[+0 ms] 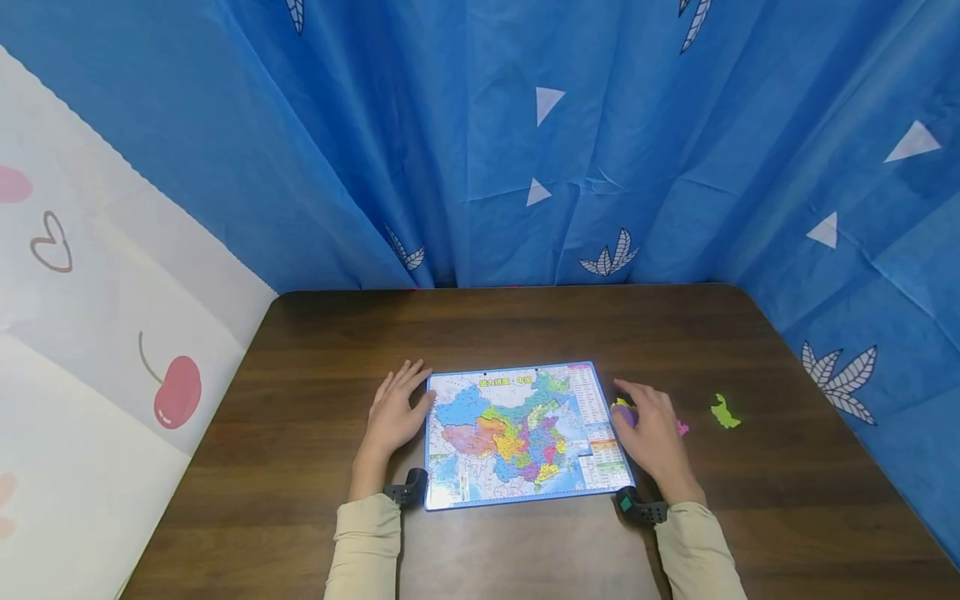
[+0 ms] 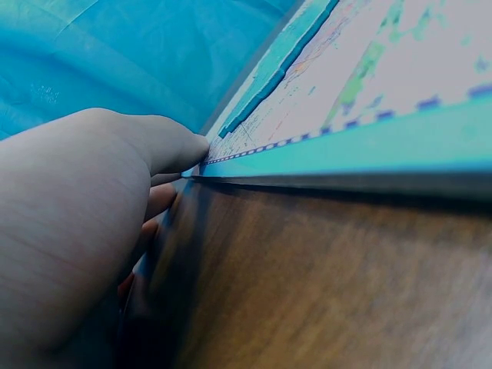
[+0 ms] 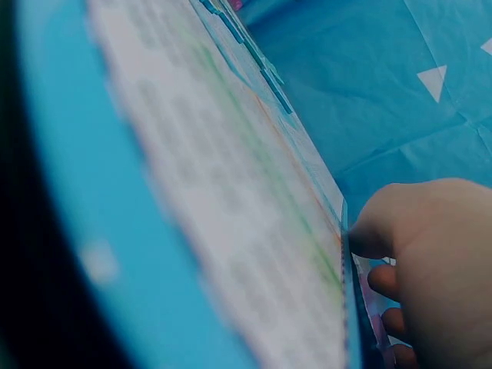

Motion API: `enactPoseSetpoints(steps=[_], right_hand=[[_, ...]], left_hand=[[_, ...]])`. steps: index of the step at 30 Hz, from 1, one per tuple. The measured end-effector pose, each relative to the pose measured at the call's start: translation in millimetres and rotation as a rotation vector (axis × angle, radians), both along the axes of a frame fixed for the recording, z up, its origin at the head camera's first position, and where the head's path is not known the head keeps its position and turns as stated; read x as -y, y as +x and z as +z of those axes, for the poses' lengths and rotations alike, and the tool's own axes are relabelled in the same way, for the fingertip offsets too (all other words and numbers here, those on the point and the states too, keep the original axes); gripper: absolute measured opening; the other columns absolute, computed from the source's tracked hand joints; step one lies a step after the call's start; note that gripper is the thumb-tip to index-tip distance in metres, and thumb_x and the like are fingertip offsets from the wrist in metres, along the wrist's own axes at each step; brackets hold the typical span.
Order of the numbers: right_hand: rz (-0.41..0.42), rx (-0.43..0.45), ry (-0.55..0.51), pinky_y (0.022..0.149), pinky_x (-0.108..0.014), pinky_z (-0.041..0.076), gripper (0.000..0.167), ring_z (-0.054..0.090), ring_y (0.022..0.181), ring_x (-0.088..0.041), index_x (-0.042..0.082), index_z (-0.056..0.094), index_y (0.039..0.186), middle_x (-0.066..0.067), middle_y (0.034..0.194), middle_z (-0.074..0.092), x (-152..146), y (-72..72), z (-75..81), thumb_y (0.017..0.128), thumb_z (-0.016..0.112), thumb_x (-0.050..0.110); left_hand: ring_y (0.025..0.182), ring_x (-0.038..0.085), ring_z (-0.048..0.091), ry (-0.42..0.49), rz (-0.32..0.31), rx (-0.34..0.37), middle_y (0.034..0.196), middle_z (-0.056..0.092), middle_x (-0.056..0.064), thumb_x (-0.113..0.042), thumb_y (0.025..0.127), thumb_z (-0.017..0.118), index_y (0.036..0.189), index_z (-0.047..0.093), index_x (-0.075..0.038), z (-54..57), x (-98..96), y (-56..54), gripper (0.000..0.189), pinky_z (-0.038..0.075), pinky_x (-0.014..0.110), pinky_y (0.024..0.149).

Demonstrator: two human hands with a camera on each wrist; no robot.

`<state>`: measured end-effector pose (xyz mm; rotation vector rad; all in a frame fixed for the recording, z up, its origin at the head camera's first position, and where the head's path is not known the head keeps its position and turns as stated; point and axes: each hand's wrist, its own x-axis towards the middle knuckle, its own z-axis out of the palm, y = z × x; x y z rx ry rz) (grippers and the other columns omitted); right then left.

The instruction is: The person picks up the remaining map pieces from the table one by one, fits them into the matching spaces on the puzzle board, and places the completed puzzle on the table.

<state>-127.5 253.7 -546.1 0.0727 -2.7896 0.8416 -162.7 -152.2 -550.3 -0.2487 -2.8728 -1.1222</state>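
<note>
A blue-framed map puzzle board (image 1: 592, 408) with many-coloured pieces lies flat on the table in front of me. My left hand (image 1: 395, 412) rests at its left edge, fingers extended and thumb at the frame (image 2: 323, 150). At the opposite edge, my right hand (image 1: 654, 427) has its thumb by the board's side and its fingers loosely bent. A purple piece (image 1: 626, 416) and a yellow one (image 1: 620, 402) lie partly hidden beneath that hand. A bit of a pink piece (image 1: 682, 427) shows beyond it. In the right wrist view the board's near edge (image 3: 69, 154) looms close and blurred.
A lime-green puzzle piece (image 1: 724, 413) lies apart on the right of the dark wooden table (image 1: 330, 333). Blue curtains (image 1: 495, 150) hang behind the table and along its right, and a white printed cloth (image 1: 90, 275) hangs on the left.
</note>
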Motion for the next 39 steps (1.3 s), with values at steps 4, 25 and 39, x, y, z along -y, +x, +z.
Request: enactPoseSetpoints(steps=[4, 25, 39], right_hand=[[-0.002, 0.006, 0.014, 0.101, -0.066, 0.045, 0.048, 0.047, 0.129, -0.045, 0.004, 0.059, 0.141, -0.025, 0.141, 0.058, -0.1, 0.1, 0.6, 0.096, 0.068, 0.015], [-0.041, 0.047, 0.024, 0.099, -0.064, 0.051, 0.045, 0.052, 0.124, -0.045, 0.005, 0.064, 0.137, -0.024, 0.136, 0.061, -0.8, 0.0, 5.6, 0.094, 0.073, 0.015], [-0.038, 0.031, 0.004, 0.101, -0.063, 0.051, 0.048, 0.055, 0.125, -0.045, 0.008, 0.061, 0.141, -0.022, 0.139, 0.060, -1.5, 0.9, 4.7, 0.094, 0.073, 0.014]], left_hand=[[0.157, 0.031, 0.027, -0.003, 0.002, 0.002, 0.163, 0.041, 0.013, -0.025, 0.103, 0.061, 0.149, 0.055, -0.008, 0.5, -0.3, 0.2, 0.050, 0.011, 0.052, 0.129], [0.157, 0.033, 0.027, 0.004, 0.002, -0.010, 0.163, 0.041, 0.013, -0.025, 0.102, 0.061, 0.149, 0.055, -0.008, 1.3, -0.8, -0.8, 0.050, 0.011, 0.052, 0.129], [0.157, 0.033, 0.027, 0.007, 0.004, -0.001, 0.163, 0.041, 0.014, -0.024, 0.102, 0.062, 0.148, 0.055, -0.007, 1.9, -0.5, 0.6, 0.050, 0.010, 0.052, 0.129]])
